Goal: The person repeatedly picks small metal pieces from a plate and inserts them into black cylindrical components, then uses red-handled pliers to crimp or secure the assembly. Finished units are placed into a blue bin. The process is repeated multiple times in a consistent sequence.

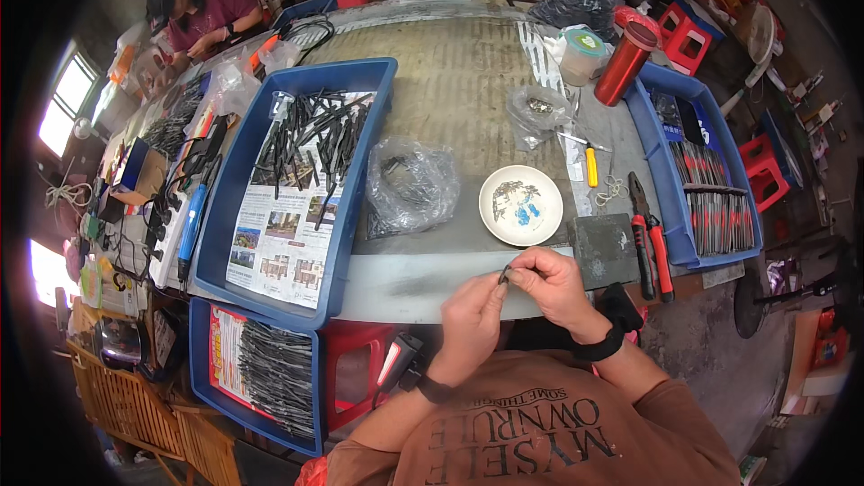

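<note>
At the table's near edge my left hand (pixel 473 313) and my right hand (pixel 555 290) meet, both closed in a pinch. Between their fingertips is a small thin black piece (pixel 505 274); most of it is covered by the fingers, so its exact kind is hidden. Just beyond them stands a round white dish (pixel 488 216) with small metal parts and a few bright blue bits in it. A clear plastic bag (pixel 412 187) with dark thin contents lies farther left. To the right of my hands is a flat dark square block (pixel 603 250).
Blue trays (pixel 358 157) with black strips stand left, one lower down. At right are red-handled pliers (pixel 641 238), a yellow-handled screwdriver (pixel 591 166), a red flask (pixel 625 63) and another blue tray (pixel 675 202) of flat pieces. A co-worker (pixel 211 13) sits far left.
</note>
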Available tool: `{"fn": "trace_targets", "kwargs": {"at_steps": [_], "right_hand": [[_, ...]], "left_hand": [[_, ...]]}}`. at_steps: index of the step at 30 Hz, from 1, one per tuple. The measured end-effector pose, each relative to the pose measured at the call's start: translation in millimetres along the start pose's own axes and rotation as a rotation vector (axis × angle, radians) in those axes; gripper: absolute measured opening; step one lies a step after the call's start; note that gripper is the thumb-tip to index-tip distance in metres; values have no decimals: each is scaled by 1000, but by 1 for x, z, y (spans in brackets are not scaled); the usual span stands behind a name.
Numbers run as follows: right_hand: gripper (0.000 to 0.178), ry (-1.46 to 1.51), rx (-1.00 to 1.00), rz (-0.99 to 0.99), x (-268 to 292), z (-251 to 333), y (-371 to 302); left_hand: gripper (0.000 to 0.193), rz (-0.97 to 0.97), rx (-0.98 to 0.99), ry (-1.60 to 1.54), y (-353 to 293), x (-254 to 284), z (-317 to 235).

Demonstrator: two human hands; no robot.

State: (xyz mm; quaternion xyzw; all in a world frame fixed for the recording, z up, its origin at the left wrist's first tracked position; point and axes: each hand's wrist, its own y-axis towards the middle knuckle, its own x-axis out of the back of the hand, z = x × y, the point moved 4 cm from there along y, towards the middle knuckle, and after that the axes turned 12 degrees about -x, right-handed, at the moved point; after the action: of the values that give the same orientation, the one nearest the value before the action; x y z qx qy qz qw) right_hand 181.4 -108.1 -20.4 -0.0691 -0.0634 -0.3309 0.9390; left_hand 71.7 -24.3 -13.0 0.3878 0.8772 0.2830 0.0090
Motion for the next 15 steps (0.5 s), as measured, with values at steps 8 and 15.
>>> {"fn": "trace_targets", "kwargs": {"at_steps": [8,15], "right_hand": [[9,33,-34,3,0,7,0],[9,-56,13,-18,1,7,-1]], "left_hand": [[16,6,-59,47,0,1,-3],[15,38,107,-54,-6,-1,6]]}}
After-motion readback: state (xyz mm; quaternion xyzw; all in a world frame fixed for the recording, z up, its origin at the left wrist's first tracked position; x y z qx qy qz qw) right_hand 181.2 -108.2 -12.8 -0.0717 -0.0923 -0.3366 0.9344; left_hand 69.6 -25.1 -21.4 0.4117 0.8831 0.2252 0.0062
